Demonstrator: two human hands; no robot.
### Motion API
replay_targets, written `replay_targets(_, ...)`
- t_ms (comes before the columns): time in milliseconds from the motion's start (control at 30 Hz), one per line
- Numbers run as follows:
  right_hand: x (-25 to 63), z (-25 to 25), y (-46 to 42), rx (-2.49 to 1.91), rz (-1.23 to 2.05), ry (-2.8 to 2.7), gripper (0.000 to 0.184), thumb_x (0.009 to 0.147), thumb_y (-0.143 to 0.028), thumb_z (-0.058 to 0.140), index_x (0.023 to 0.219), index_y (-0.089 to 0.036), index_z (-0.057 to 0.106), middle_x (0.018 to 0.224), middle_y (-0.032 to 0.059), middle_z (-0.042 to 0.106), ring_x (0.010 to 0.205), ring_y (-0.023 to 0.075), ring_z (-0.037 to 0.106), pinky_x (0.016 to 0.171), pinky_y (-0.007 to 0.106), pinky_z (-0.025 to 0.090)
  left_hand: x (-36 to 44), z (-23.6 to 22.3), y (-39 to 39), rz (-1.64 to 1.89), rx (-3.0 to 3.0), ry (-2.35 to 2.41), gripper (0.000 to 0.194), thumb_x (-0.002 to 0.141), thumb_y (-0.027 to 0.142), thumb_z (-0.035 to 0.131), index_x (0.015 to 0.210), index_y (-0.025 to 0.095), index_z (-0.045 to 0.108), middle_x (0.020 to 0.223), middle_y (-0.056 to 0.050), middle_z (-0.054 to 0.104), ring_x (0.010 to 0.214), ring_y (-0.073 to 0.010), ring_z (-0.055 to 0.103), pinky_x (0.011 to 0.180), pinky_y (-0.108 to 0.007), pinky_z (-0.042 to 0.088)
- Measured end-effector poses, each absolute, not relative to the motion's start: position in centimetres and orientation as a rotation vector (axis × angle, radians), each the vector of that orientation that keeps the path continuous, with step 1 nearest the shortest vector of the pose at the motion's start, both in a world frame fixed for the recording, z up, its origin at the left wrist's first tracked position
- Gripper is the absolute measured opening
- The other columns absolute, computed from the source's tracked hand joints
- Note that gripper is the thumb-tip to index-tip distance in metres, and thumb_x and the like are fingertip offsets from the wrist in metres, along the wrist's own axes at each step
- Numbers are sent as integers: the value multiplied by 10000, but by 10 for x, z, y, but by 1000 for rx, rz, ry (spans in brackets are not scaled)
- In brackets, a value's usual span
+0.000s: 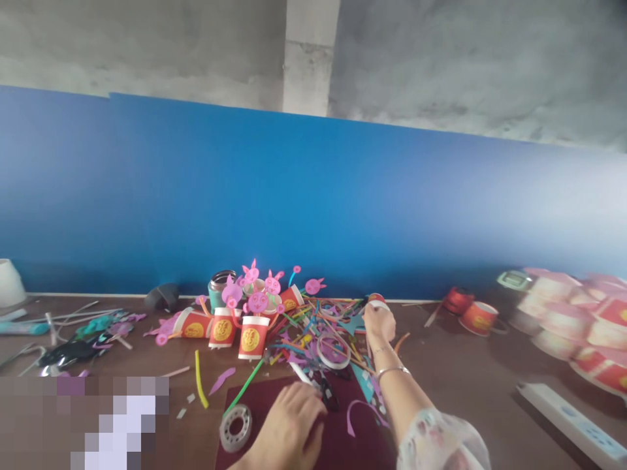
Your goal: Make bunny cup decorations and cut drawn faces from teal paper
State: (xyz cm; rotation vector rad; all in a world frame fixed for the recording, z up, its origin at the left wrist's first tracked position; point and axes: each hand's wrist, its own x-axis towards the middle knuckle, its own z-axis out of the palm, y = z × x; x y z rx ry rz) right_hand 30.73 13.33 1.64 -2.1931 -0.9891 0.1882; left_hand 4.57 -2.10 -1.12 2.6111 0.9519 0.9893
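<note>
My left hand (294,418) rests over a maroon mat (274,385), fingers loosely bent, thumb apart from them and nothing visible between. Beside it lie a roll of clear tape (236,428) and black-handled scissors (329,391). My right hand (380,322) reaches far forward to the right edge of the craft scraps, its fingers curled at a red paper cup (377,298); the hand hides most of their contact. Left of the scraps stand red paper cups (253,338) with pink animal-face cutouts (257,302); another cup (193,324) lies on its side.
Coloured strips and pipe cleaners (308,333) are heaped mid-table. At right are a red cup (479,318), blurred stacked cups (582,320) and a white power strip (578,418). More scraps (93,333) lie left. A blue partition (304,209) backs the table.
</note>
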Motion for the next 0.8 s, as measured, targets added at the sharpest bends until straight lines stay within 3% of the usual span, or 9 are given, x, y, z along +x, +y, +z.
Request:
replay_targets(167, 317, 29, 126, -2308, 172, -774, 471, 775, -431, 449, 927, -95, 741, 982, 257, 687, 887, 357, 662, 669, 380, 486, 56, -32, -15, 751, 2724, 819, 425, 747, 244, 642, 1156, 213, 533, 1239, -104, 600, 1091, -280, 563, 904, -415, 479)
replay_targets(267, 325, 33, 124, -2319, 166, -753, 470, 769, -422, 454, 962, -98, 735, 1011, 262, 681, 902, 368, 659, 672, 390, 490, 49, -30, -14, 732, 2676, 837, 474, 749, 213, 636, 1205, 223, 509, 1281, -98, 573, 1150, -272, 529, 959, -418, 449)
replay_targets(433, 329, 31, 126, -2321, 145, -765, 479, 792, -443, 439, 963, -104, 732, 1007, 259, 685, 873, 347, 671, 661, 368, 493, 35, -17, -10, 800, 2561, 906, 383, 772, 92, 533, 1127, 235, 549, 1170, -60, 624, 1066, -216, 565, 940, -375, 452)
replay_targets(600, 328, 26, 131, -2339, 96, -834, 426, 799, -420, 452, 919, -121, 732, 988, 233, 692, 886, 342, 668, 704, 383, 489, 32, -17, -1, 801, 2556, 894, 269, 789, 90, 507, 1012, 217, 589, 1004, -47, 668, 918, -210, 595, 821, -348, 481)
replay_targets(800, 330, 31, 126, -2335, -63, -941, 369, 819, -363, 450, 1003, -143, 681, 1066, 199, 652, 977, 327, 621, 776, 405, 471, 33, -23, -1, 862, 2591, 895, 287, 796, 87, 500, 1028, 224, 598, 1063, -47, 660, 965, -210, 584, 864, -361, 466)
